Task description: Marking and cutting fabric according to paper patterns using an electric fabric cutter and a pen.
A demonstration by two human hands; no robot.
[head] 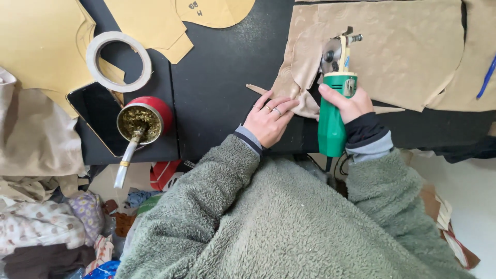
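1. Head view, looking straight down over my green fleece sleeves at a black tabletop (222, 77).
2. My right hand (347, 102) has its fingers wrapped tight round the green cutter (332, 116), gripping the body just behind the yellow head.
3. At the cutter's front sits a round metal blade (330, 53), resting on the tan fabric (392, 46).
4. That fabric lies flat across the upper right of the tabletop; its lower left edge is folded and bunched right by the blade.
5. My left hand (269, 120) lies palm down, fingers straight and close together, holding nothing. The fingertips press on the fabric's edge just left of the cutter; rings show on two fingers.
6. Off to the left stands a red cup (155, 111) full of green herb with a metal straw (128, 157) leaning out toward me.
7. Just beside the cup lies a dark phone (95, 113), and above both a tape roll (119, 61).
8. Yellow paper patterns (41, 46) cover the upper left corner.
9. A blue pen (485, 77) rests at the far right edge.
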